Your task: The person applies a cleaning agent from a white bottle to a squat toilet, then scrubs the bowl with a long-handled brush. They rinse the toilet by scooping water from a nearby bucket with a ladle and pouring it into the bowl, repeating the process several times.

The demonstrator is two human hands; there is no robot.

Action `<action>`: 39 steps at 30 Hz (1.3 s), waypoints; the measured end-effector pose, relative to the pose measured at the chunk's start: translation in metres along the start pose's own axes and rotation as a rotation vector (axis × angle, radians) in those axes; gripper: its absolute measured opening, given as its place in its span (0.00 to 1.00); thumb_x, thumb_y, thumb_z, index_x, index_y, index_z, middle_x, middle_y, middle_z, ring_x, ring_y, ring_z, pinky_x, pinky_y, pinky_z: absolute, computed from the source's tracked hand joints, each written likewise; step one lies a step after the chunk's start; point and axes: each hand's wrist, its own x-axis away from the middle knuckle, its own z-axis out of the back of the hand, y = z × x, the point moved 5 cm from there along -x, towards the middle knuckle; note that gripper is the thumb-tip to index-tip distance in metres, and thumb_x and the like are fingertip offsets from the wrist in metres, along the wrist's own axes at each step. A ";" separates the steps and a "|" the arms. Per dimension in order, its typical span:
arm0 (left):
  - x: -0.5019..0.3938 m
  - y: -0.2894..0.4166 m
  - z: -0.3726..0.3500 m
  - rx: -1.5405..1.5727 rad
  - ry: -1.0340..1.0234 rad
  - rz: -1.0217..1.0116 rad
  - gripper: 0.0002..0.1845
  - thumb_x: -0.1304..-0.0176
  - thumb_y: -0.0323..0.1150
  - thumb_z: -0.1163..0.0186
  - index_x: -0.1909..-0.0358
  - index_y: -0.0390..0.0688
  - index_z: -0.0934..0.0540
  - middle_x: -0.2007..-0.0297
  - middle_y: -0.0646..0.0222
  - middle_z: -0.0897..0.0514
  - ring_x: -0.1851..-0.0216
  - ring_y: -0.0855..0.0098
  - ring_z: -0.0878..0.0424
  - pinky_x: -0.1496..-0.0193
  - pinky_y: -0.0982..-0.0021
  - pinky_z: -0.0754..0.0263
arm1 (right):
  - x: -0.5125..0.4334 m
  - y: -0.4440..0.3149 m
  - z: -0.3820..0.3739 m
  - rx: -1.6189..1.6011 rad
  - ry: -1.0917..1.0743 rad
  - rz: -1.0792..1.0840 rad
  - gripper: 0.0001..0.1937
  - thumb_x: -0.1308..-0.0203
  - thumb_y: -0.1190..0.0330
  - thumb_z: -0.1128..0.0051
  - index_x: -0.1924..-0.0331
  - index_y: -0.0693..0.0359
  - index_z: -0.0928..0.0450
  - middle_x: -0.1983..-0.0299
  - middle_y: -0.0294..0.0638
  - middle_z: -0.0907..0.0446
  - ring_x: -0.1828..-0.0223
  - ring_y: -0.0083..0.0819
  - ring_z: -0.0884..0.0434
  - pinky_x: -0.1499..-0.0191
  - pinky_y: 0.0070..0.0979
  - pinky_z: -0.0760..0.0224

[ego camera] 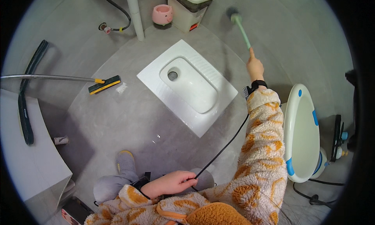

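Observation:
My right hand [255,67] is stretched out at the upper right, closed on the pale green handle of a toilet brush [242,31]. The brush's dark, blurred head is raised beside the grey wall. My left hand [172,182], low in the centre, pinches a thin black cable [224,148], which runs up to the band on my right wrist. Between and beyond my hands, a white ceramic squat toilet [193,121] is set in the grey floor, its round drain at the upper left of the bowl.
A sponge mop [105,85] lies at left near a white scrap [121,88]. Behind the toilet stand a pink pig-shaped pot [162,15], a bin [187,15] and a white pipe [135,17]. A baby bathtub [303,137] leans at right. A white cabinet [38,143] juts in at left.

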 end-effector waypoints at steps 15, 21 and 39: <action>-0.002 -0.007 -0.003 0.048 -0.022 -0.023 0.12 0.38 0.36 0.52 0.70 0.36 0.28 0.78 0.64 0.26 0.75 0.72 0.30 0.70 0.72 0.36 | -0.003 -0.007 0.005 -0.054 0.065 0.023 0.25 0.43 0.68 0.59 0.40 0.44 0.44 0.69 0.49 0.22 0.66 0.46 0.22 0.64 0.40 0.29; 0.000 -0.001 0.000 -0.009 -0.002 -0.066 0.12 0.37 0.36 0.52 0.69 0.36 0.28 0.76 0.64 0.25 0.74 0.72 0.29 0.69 0.72 0.35 | 0.003 -0.005 -0.003 -0.050 0.000 0.001 0.24 0.43 0.68 0.60 0.40 0.45 0.42 0.68 0.50 0.22 0.65 0.48 0.22 0.64 0.42 0.30; 0.002 -0.004 -0.003 0.033 -0.012 -0.075 0.12 0.38 0.36 0.52 0.69 0.36 0.28 0.76 0.62 0.26 0.74 0.70 0.29 0.69 0.71 0.35 | -0.013 -0.027 0.000 -0.147 0.057 0.004 0.24 0.44 0.68 0.60 0.40 0.44 0.42 0.65 0.47 0.22 0.61 0.46 0.22 0.61 0.40 0.30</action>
